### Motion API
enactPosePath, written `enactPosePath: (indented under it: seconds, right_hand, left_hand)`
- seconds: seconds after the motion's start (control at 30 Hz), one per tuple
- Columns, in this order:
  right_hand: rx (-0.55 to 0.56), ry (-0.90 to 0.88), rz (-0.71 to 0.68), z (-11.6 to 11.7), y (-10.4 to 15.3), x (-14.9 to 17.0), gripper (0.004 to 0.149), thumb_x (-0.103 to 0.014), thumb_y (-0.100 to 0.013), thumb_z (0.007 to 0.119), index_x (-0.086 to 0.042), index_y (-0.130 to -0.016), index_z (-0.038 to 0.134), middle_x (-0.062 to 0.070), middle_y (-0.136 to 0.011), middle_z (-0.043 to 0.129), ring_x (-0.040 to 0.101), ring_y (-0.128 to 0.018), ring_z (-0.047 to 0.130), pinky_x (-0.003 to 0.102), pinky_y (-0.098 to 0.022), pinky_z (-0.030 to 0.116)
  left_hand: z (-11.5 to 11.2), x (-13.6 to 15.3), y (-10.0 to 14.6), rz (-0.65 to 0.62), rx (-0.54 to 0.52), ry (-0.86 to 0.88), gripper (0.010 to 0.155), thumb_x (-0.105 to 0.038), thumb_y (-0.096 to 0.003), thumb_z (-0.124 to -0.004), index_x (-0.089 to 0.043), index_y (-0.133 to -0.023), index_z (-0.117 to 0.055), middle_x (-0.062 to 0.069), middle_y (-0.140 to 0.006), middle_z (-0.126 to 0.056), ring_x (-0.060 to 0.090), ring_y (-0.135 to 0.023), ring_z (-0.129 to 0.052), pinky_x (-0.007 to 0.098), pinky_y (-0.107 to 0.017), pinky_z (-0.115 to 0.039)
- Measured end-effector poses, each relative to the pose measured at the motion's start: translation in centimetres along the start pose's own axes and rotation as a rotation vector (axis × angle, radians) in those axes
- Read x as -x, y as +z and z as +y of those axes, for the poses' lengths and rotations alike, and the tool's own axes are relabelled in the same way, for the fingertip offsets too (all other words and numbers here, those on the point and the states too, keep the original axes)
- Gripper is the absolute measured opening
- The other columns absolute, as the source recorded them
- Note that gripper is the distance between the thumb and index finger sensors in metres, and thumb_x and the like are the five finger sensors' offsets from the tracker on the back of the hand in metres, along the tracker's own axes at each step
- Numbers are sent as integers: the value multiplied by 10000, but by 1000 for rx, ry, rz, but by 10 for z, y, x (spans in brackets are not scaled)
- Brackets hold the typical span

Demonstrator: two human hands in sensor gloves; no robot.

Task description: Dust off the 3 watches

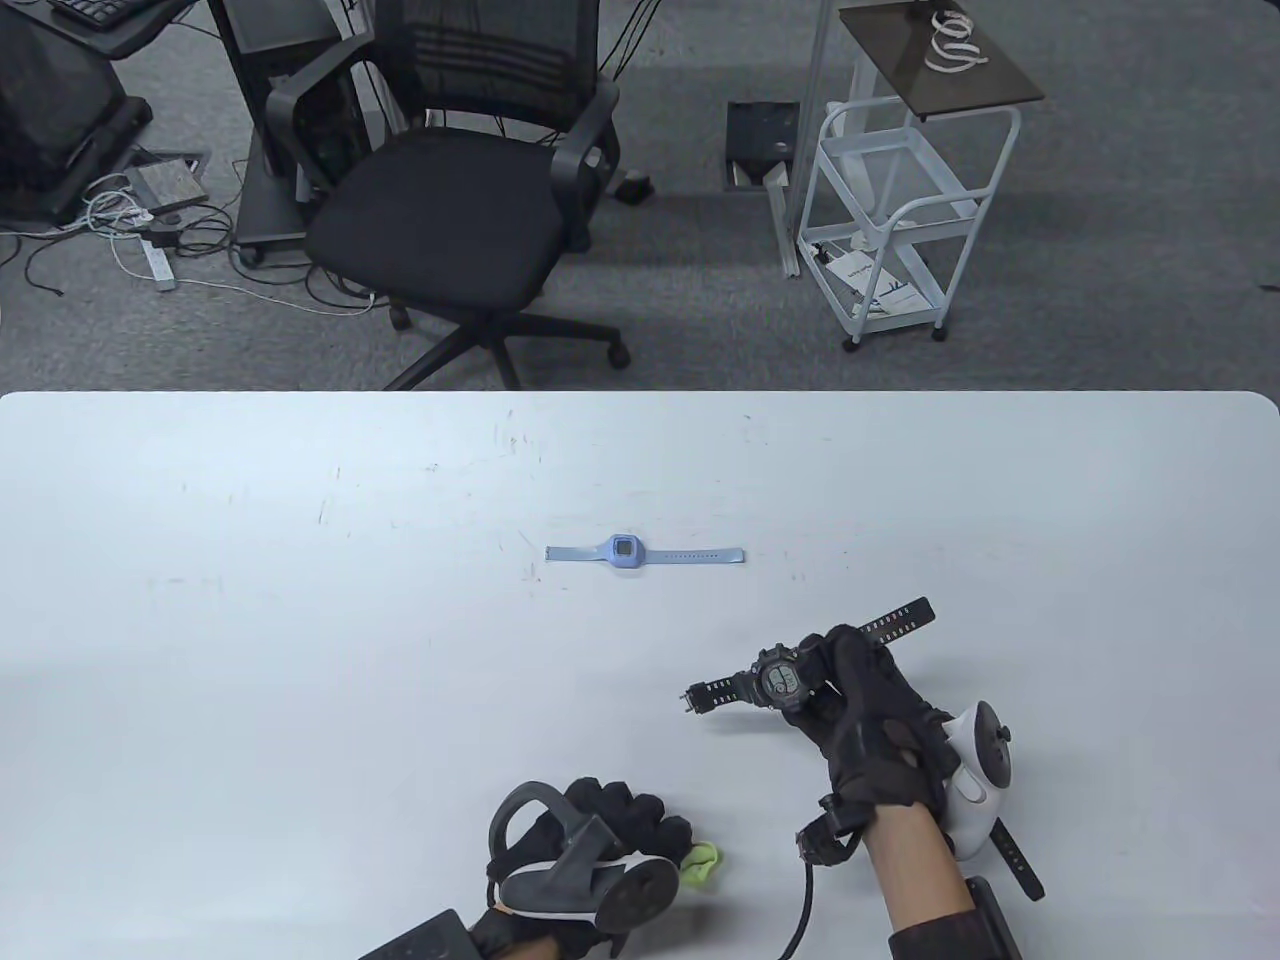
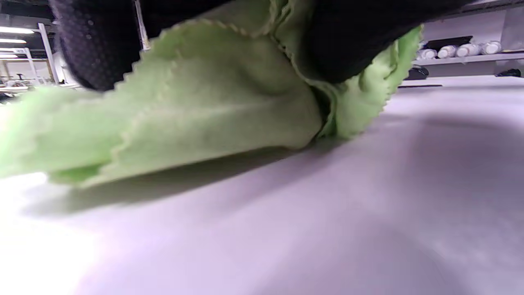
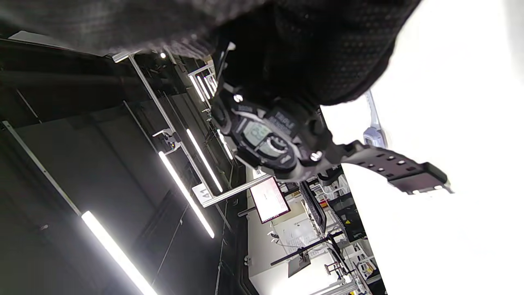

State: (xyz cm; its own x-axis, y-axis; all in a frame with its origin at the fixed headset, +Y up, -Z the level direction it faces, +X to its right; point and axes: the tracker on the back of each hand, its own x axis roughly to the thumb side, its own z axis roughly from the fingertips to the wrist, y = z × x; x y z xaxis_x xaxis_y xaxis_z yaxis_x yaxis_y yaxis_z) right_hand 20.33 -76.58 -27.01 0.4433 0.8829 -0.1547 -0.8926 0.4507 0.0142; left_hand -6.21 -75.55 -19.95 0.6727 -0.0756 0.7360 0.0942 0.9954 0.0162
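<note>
Table view shows the white table (image 1: 300,620) bearing everything. The right hand (image 1: 870,730) grips a black digital watch (image 1: 780,682) by its case, lifted over the table's right side, straps sticking out both ways. The left hand (image 1: 600,850), near the front edge, has its fingers curled round a green cloth (image 1: 703,862); it seems to rest on the surface. A light blue watch (image 1: 625,552) lies flat mid-table, well apart from both hands.
</note>
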Motion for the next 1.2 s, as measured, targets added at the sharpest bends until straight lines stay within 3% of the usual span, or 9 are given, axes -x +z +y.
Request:
enactPosePath:
  seconds: [0.13,0.27,0.4,0.53,0.6,0.7,0.77,1.0,1.2]
  right_hand:
    - [10,-7,1,-2,0,0,471,-448,-699,647,-183,-1061,504,6,-1027,737,205,-861,944,438,-599,833]
    - [1,-35,0,-1,0,0,471,-448,-701,644,-183,-1062,499,4,-1029,731,209,-866,939,443,-602,830]
    - [-14,-63,7,5,1,1,472,-446,-702,636,-185,-1064,483,8,-1038,713,213,-877,930,449,-609,828]
    - [-6,-99,56,14,-6,9,479,-423,-705,626,-194,-1083,438,13,-1059,666,210,-887,921,440,-612,842]
    - [23,-85,83,20,-16,14,502,-396,-710,621,-236,-1119,379,11,-1076,631,210,-902,909,439,-622,848]
    - [83,-114,128,36,-40,29,558,-361,-716,607,-394,-1164,276,10,-1089,592,211,-920,888,452,-643,848]
    - [83,-158,147,46,-53,38,531,-356,-718,593,-431,-1156,303,26,-1103,557,238,-948,854,470,-663,830]
    - [87,-257,220,93,-104,75,490,-338,-725,543,-430,-1137,294,77,-1150,434,313,-1012,755,498,-716,775]
    - [108,-246,270,112,-126,96,505,-326,-729,520,-430,-1140,247,113,-1181,315,387,-1090,594,547,-777,654]
  left_hand:
    - [-1,-3,-1,-8,38,-28,464,-431,-503,-808,-215,-902,-905,94,-858,-962,374,-723,-995,639,-550,-802]
    - [2,0,2,-9,163,11,736,-685,-471,-742,-195,-1018,-791,114,-978,-859,397,-848,-900,670,-614,-735]
    - [19,20,11,11,74,165,840,-755,-453,-680,-177,-1060,-740,145,-1006,-836,423,-856,-888,688,-622,-714]
    - [34,39,28,36,-78,319,783,-684,-476,-715,-138,-1035,-768,157,-962,-875,422,-813,-924,690,-604,-729]
    - [37,46,33,62,-106,333,738,-648,-490,-721,-131,-1011,-797,155,-932,-903,411,-778,-952,682,-592,-743]
    - [36,54,36,92,-87,350,717,-636,-499,-716,-130,-999,-811,149,-914,-920,402,-758,-969,674,-588,-752]
    - [35,57,37,109,-91,358,705,-621,-499,-721,-121,-983,-829,155,-895,-934,404,-739,-979,674,-580,-756]
    - [35,68,41,154,-102,374,696,-615,-504,-715,-121,-980,-832,153,-890,-937,404,-734,-981,672,-579,-758]
    - [35,73,42,180,-103,383,697,-610,-506,-715,-117,-986,-825,158,-898,-929,409,-739,-977,674,-580,-755]
